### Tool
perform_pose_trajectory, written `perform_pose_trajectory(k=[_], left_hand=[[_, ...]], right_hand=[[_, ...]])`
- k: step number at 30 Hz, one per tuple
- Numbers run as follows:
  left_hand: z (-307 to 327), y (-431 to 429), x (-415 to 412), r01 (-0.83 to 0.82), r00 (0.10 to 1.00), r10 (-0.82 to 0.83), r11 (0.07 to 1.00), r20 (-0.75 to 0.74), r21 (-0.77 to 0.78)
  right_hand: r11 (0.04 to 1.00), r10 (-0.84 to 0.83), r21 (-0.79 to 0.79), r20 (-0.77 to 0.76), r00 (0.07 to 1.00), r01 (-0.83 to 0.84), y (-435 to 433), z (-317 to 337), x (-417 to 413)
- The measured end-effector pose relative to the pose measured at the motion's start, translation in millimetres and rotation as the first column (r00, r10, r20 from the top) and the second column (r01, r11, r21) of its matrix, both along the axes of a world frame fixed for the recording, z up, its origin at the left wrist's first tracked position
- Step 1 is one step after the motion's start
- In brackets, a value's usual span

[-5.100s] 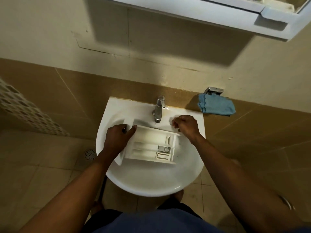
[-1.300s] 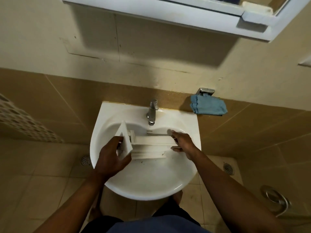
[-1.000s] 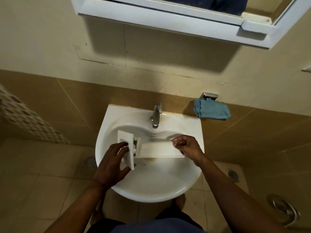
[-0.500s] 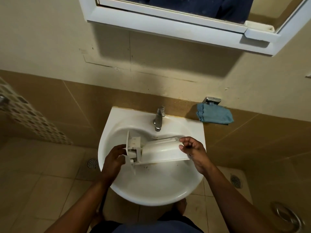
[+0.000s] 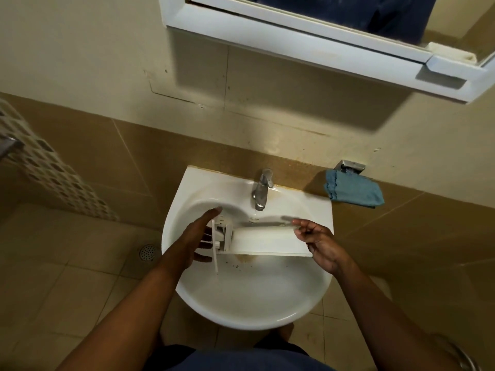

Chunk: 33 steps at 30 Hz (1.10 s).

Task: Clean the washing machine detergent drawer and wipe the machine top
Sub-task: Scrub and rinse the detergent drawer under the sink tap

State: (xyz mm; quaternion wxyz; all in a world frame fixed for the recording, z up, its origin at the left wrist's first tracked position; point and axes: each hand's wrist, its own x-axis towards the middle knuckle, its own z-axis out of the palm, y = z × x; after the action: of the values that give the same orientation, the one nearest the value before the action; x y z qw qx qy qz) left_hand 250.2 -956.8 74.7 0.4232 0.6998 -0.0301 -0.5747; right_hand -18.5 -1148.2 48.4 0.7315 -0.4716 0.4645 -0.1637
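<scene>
The white detergent drawer (image 5: pixel 267 242) lies turned over in the white sink (image 5: pixel 241 317), its smooth underside up and its front panel on edge at the left. My left hand (image 5: pixel 195 236) presses flat with straight fingers against that front panel. My right hand (image 5: pixel 321 245) is at the drawer's right end, palm against it and fingers loosely spread above the top edge. Below the drawer, dark specks and a brownish stain (image 5: pixel 242 259) mark the basin. The washing machine is out of view.
A chrome tap (image 5: pixel 261 190) stands at the back of the sink, just behind the drawer. A blue cloth (image 5: pixel 353 192) hangs on a wall holder to the right. A white mirror cabinet (image 5: pixel 321 41) juts out overhead. A floor drain (image 5: pixel 147 252) sits left of the sink.
The drawer has been rolled from open side up to underside up. My left hand went from gripping the front panel to lying flat on it. My right hand's fingers loosened.
</scene>
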Motion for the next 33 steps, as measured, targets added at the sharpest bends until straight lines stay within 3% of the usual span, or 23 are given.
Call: perform_pose_trajectory(k=[3, 7, 9, 11, 12, 14, 15, 16, 17, 18, 20, 21, 26, 30, 33], left_hand=[[3, -2, 3, 0.014, 0.998, -0.013, 0.999, -0.056, 0.030], [1, -10, -2, 0.025, 0.998, -0.027, 0.998, 0.053, 0.054], [-1, -13, -6, -0.002, 0.995, -0.005, 0.997, 0.099, 0.072], [-3, -16, -8, -0.035, 0.993, 0.026, 0.996, 0.112, 0.077], [-3, -17, -8, -0.047, 0.993, 0.038, 0.996, 0.113, 0.078], [-5, -16, -7, -0.066, 0.991, 0.057, 0.996, 0.123, 0.066], [-6, -16, -7, -0.081, 0.989, 0.073, 0.995, 0.125, 0.060], [-8, -16, -5, -0.101, 0.988, 0.093, 0.993, 0.126, 0.061], [-8, -17, -5, -0.125, 0.985, 0.117, 0.990, 0.127, 0.058], [-8, -17, -4, -0.145, 0.982, 0.138, 0.988, 0.126, 0.050], [-8, -19, -2, -0.169, 0.978, 0.165, 0.985, 0.127, 0.028], [-8, -19, -3, -0.174, 0.976, 0.170, 0.985, 0.134, 0.017], [-7, -20, -4, -0.177, 0.972, 0.173, 0.984, 0.157, 0.006], [-8, -24, -4, -0.165, 0.972, 0.163, 0.986, 0.166, 0.000], [-11, -28, -3, -0.170, 0.970, 0.165, 0.985, 0.180, 0.015]], right_hand=[[0.999, 0.037, -0.026, -0.068, 0.997, -0.039, -1, 2, 3], [0.963, 0.068, -0.220, -0.354, 0.933, -0.154, -7, 3, 14], [0.851, 0.047, -0.400, -0.588, 0.808, -0.341, -8, 8, 28], [0.707, -0.084, -0.485, -0.780, 0.620, -0.515, -4, 15, 44], [0.650, -0.188, -0.557, -0.776, 0.602, -0.516, 0, 19, 52], [0.520, -0.324, -0.735, -0.642, 0.695, -0.436, 4, 18, 71], [0.537, -0.306, -0.762, -0.577, 0.757, -0.363, 5, 17, 82], [0.651, -0.266, -0.723, -0.503, 0.823, -0.231, 4, 17, 95], [0.816, -0.248, -0.577, -0.409, 0.878, -0.038, 0, 16, 110], [0.936, -0.259, -0.313, -0.303, 0.917, 0.161, -2, 16, 123], [0.926, -0.297, 0.207, -0.119, 0.948, 0.316, -8, 11, 141], [0.889, -0.309, 0.329, -0.081, 0.948, 0.318, -10, 6, 146], [0.812, -0.337, 0.511, 0.011, 0.941, 0.284, -16, -1, 160], [0.847, -0.268, 0.475, -0.005, 0.963, 0.238, -15, 4, 150], [0.940, -0.064, 0.322, -0.163, 0.985, 0.114, -12, 15, 133]])
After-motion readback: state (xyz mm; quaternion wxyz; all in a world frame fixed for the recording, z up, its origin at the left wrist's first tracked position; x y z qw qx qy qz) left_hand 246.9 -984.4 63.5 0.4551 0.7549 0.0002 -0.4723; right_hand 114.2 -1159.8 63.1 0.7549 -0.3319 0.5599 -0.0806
